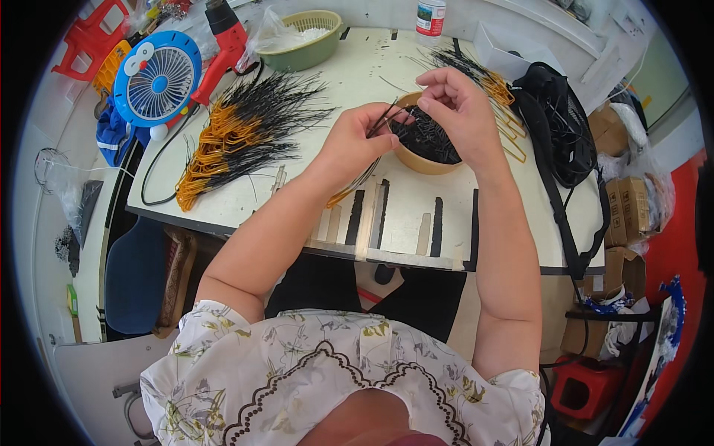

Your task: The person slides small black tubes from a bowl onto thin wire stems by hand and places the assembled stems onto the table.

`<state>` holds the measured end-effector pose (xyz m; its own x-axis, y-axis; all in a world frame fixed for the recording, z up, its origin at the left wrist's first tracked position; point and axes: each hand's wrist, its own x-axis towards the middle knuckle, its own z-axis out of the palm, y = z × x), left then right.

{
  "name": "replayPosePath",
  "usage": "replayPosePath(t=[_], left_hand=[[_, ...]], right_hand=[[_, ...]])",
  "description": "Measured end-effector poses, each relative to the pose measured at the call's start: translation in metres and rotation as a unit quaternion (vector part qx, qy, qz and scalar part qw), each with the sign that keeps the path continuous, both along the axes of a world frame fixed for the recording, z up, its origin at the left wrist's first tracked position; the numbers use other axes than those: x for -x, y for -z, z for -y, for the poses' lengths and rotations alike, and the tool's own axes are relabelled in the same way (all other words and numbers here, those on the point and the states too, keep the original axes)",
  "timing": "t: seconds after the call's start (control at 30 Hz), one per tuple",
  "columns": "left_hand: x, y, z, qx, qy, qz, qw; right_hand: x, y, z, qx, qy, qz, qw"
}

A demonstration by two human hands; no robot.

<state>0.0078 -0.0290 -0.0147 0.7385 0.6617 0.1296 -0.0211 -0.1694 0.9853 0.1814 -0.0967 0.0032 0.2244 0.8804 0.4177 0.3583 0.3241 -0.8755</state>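
Near edge of bench: dark slots [435, 227] and pale strips ran in a row along the near edge of the white bench [520, 223], just in front of the person's floral top [297, 357].
Forearms: both rose from the lower edge, bare, the elbows bent and the wrists angled inward toward each other over the middle of the bench.
Left hand: the left hand [353, 145] was closed in a pinch, its fingers holding a thin dark wire piece [383, 119] with an orange tail hanging below toward the near edge.
Right hand: the right hand [461, 104] was curled nearly shut, fingertips meeting at the other end of that same wire piece, above the bowl.
Wire piece: it looked light, thin and springy, likely to bend or slip; best taken near its ends with the fingertips, as both hands did.
Bowl: a tan bowl [416, 160] of small black parts sat under the hands, mid-bench.
Left side: a heap of orange-and-black wire bundles [238, 137] lay toward the left edge.
Right side: black cables [558, 126] draped over the right edge.
Far edge: a green basket [305, 37], a blue desk fan [158, 78] and a red heat gun [223, 41] stood at the far left corner.
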Motion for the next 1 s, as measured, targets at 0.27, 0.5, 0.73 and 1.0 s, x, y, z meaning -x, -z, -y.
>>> replayPosePath(t=[0.27,0.5,0.73,1.0], left_hand=[[-0.0001,0.0034,-0.0015,-0.013,-0.005,-0.006,1.0],[-0.0001,0.002,0.0005,-0.017,-0.013,-0.011,1.0],[0.0021,0.0017,-0.0022,-0.008,-0.017,-0.006,1.0],[0.0013,0.0002,-0.0001,-0.042,-0.036,-0.021,0.998]], right_hand=[[0.0005,-0.0017,0.0004,0.004,-0.014,0.001,1.0],[-0.0065,0.0006,-0.0003,0.011,-0.044,0.002,0.999],[-0.0062,-0.0013,0.0011,0.038,-0.057,-0.019,0.997],[-0.0027,0.0016,-0.0014,0.037,-0.073,-0.05,0.995]])
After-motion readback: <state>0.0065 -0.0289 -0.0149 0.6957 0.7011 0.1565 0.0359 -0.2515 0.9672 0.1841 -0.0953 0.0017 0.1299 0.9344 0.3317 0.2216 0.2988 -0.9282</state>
